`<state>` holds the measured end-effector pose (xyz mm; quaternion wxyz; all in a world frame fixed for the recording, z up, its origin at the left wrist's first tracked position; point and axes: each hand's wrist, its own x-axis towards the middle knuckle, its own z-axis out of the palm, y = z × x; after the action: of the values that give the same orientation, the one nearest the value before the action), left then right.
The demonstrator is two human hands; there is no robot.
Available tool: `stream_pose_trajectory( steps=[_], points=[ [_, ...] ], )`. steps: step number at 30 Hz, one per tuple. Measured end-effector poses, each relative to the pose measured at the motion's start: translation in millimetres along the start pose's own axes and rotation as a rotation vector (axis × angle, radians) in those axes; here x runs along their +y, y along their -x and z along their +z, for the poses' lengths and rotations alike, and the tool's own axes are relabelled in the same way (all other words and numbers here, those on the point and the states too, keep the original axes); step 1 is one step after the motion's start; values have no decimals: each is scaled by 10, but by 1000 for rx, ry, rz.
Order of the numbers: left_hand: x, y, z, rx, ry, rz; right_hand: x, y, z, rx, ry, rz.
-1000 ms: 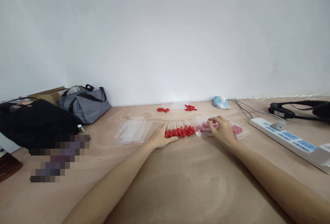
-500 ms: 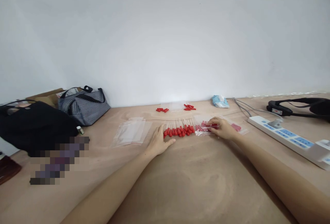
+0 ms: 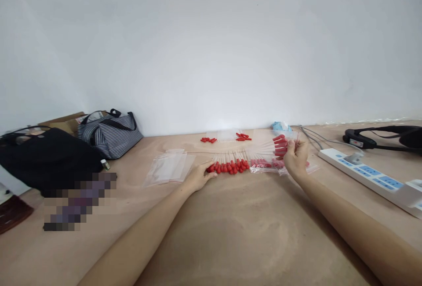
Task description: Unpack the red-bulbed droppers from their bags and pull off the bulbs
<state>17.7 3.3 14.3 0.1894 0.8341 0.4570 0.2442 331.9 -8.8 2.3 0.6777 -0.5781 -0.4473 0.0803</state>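
With the row of slim pale sticks with rounded red heads [image 3: 232, 167] taken as the clock's centre on the light brown table [image 3: 250, 233], its nine o'clock end is touched by the left hand [image 3: 199, 177]; thumb and fingers are parted about the end heads, and whether any is gripped cannot be told. Between two and three o'clock, a transparent plastic bag of red-headed sticks [image 3: 280, 145] is gripped at its head end by the closed right hand [image 3: 296, 156] and held tilted above the table. Beneath it, at three o'clock, flat-lying transparent bags of red-headed sticks [image 3: 260, 163] are partly hidden. At nine o'clock, a pile of flat transparent plastic bags [image 3: 169, 167] is laid. At twelve o'clock, two small clusters of red heads [image 3: 243, 137] are seen. At two o'clock, a crumpled blue-and-white packet [image 3: 278, 125] is partly covered by the held bag
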Motion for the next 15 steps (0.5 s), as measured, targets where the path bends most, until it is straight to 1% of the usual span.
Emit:
stream_pose_trajectory(
  steps=[2, 4, 5, 6, 8, 10, 11, 13, 15],
  points=[
    [51, -7, 16, 26, -11, -23, -111, 83, 66, 8, -119, 78],
    [94, -8, 26, 39, -21, -33, -246, 213, 141, -45, -225, 131],
    [103, -7, 27, 43, -23, -34, -316, 295, 178, -99, -270, 164],
    [102, -4, 28, 45, -21, -33, -385, 387, 214, -182, -311, 220],
    [69, 13, 31, 44, -8, -20, -508, 591, 278, -408, -399, 357],
    [8, 50, 36, 51, 17, -3, -599, 796, 329, -514, -413, 401],
    [-25, 81, 36, 67, 37, -2, -631, 888, 349, -608, -436, 456],
    [-79, 172, 22, 150, 103, -9, -672, 1035, 376, -718, -455, 558],
    [-104, 297, -17, 282, 181, -9, -694, 1127, 392, -786, -469, 652]
  ],
)
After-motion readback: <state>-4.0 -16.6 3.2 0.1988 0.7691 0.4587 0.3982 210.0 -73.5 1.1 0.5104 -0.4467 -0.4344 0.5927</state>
